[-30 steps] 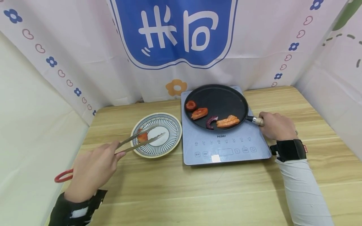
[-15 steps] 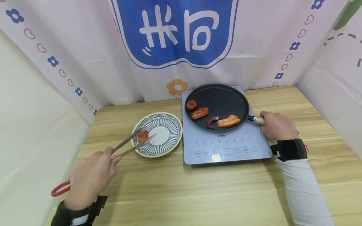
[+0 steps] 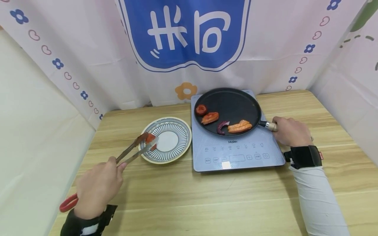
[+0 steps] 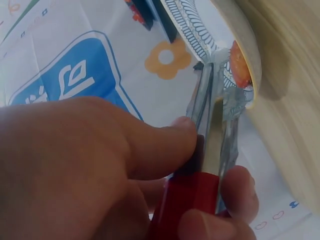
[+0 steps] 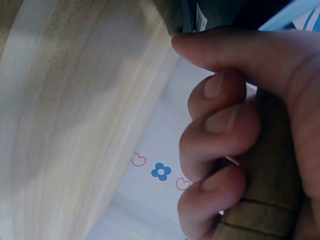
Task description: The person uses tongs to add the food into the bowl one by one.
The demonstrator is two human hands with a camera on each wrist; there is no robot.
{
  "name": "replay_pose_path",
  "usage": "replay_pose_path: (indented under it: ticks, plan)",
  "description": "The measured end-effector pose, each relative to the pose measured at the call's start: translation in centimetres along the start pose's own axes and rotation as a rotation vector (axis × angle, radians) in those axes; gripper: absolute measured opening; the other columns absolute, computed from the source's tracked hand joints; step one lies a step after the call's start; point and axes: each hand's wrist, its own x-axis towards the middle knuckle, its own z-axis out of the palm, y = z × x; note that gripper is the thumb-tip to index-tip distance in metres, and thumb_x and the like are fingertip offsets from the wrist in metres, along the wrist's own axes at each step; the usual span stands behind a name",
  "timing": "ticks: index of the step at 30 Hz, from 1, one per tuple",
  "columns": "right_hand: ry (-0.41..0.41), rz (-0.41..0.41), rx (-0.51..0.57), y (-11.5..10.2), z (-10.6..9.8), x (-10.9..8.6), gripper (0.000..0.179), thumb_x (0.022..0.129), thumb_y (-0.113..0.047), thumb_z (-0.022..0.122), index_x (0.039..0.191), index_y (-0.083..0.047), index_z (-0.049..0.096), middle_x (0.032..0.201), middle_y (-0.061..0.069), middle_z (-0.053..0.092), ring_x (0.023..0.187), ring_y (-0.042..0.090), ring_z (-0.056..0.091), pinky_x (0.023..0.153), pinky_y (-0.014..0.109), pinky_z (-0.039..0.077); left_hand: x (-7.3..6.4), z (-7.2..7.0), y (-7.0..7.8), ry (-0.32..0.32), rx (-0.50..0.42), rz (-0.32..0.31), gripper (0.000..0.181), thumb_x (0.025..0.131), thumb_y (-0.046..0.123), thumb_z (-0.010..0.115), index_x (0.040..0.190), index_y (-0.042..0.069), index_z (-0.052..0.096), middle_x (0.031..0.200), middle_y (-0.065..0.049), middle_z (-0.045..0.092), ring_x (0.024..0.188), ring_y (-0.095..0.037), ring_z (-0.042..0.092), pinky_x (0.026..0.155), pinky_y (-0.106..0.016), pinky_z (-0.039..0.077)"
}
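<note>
My left hand [image 3: 98, 186] holds metal tongs [image 3: 133, 145] with a red handle [image 4: 192, 205]. Their tips lie either side of an orange-red food piece [image 3: 150, 138] at the left of a patterned plate [image 3: 183, 141]; I cannot tell whether they grip it. On the right, my right hand [image 3: 290, 131] grips the wooden handle [image 5: 272, 160] of a black frying pan [image 3: 230, 103]. Inside the pan lie a round red piece [image 3: 201, 109], an orange-red piece [image 3: 210, 118], a purple tentacle [image 3: 222, 127] and a salmon-like piece [image 3: 240, 126].
The pan sits on a flat grey-blue induction cooktop [image 3: 203, 147], just right of the plate. Both stand on a wooden table [image 3: 183, 203]. A printed cloth [image 3: 100, 65] hangs behind its back edge.
The tongs' tips have drawn back to the left and come nearer each other around the food piece on the plate. My right hand stays on the pan handle.
</note>
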Motion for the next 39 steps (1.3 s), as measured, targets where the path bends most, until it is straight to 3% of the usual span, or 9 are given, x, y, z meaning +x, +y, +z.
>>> replay_pose_path:
  ticks: [11,18,22,30,39]
  plan:
    - [0.002,-0.001,-0.006,0.0,0.0,0.0,0.020,0.095,-0.011,0.068,0.112,-0.002,0.066,0.080,0.012,0.064,0.069,0.030,0.055,0.058,0.042,0.044,0.2,0.2,0.4,-0.048,0.003,-0.020,0.042,0.112,0.039,0.047,0.106,-0.001,0.060,0.068,-0.010,0.054,0.057,-0.029,0.051,0.046,-0.042,0.038]
    - [-0.001,0.007,-0.005,0.0,0.0,0.1,0.020,0.095,-0.012,0.068,0.113,-0.003,0.066,0.081,0.012,0.064,0.070,0.030,0.056,0.059,0.043,0.044,0.3,0.2,1.2,-0.116,0.004,-0.101,0.046,0.112,0.042,0.045,0.106,-0.001,0.058,0.073,-0.013,0.057,0.063,-0.034,0.057,0.052,-0.046,0.042]
    - [0.002,0.009,-0.004,0.1,0.1,0.1,0.021,0.095,-0.013,0.068,0.113,-0.004,0.066,0.081,0.012,0.065,0.070,0.030,0.056,0.059,0.044,0.044,0.5,0.6,1.8,-0.134,0.007,-0.116,0.048,0.112,0.043,0.044,0.108,-0.002,0.058,0.076,-0.015,0.058,0.066,-0.036,0.059,0.055,-0.048,0.043]
    - [0.009,-0.006,0.005,0.1,0.1,0.0,0.016,0.095,-0.013,0.067,0.109,-0.005,0.066,0.079,0.011,0.064,0.069,0.029,0.056,0.057,0.043,0.043,0.6,1.3,2.3,-0.088,0.000,-0.080,0.041,0.113,0.037,0.047,0.103,0.000,0.059,0.073,-0.013,0.058,0.062,-0.033,0.059,0.051,-0.046,0.042]
    - [0.007,-0.001,0.006,0.1,0.0,0.0,0.019,0.095,-0.013,0.067,0.112,-0.004,0.066,0.081,0.012,0.064,0.069,0.030,0.056,0.058,0.043,0.044,0.4,1.3,1.4,-0.018,0.008,-0.028,0.037,0.113,0.032,0.049,0.108,-0.003,0.061,0.065,-0.008,0.050,0.054,-0.026,0.047,0.046,-0.039,0.036]
